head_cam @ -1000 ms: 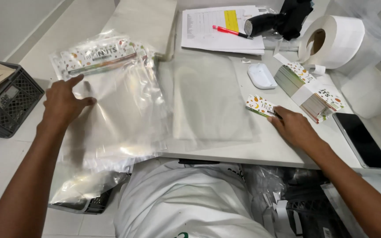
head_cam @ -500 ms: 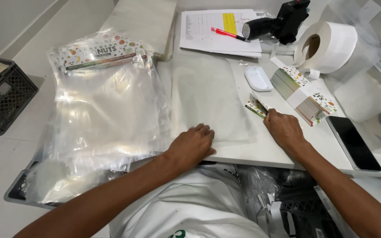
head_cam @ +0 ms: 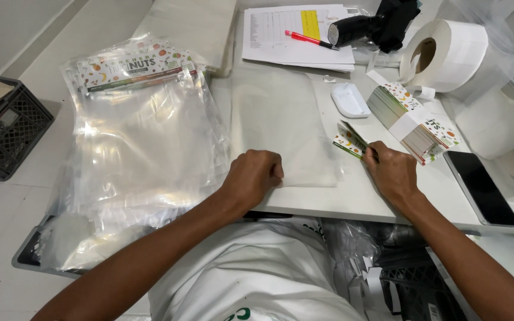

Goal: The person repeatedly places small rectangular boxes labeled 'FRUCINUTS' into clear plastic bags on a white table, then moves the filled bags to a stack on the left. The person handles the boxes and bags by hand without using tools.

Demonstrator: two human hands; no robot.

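My left hand [head_cam: 254, 175] rests with curled fingers on the near edge of a flat clear plastic bag [head_cam: 281, 125] lying on the white table [head_cam: 358, 199]. My right hand [head_cam: 391, 169] pinches a small printed card [head_cam: 349, 141] lifted off the table beside that bag. A banded stack of the same colourful cards [head_cam: 411, 119] lies just right of it. To the left sits a thick pile of clear bags [head_cam: 141, 145] topped by printed header cards.
A black phone [head_cam: 480, 185] lies at the right edge. Behind are a large white label roll [head_cam: 447, 53], a small white dish [head_cam: 349, 100], papers with a red pen [head_cam: 307, 38] and a black handheld device [head_cam: 376, 25]. A black crate [head_cam: 4, 134] stands at the left.
My left hand moved from the bag pile at the left across to the single bag in the middle. My right hand lifted a card off the table.
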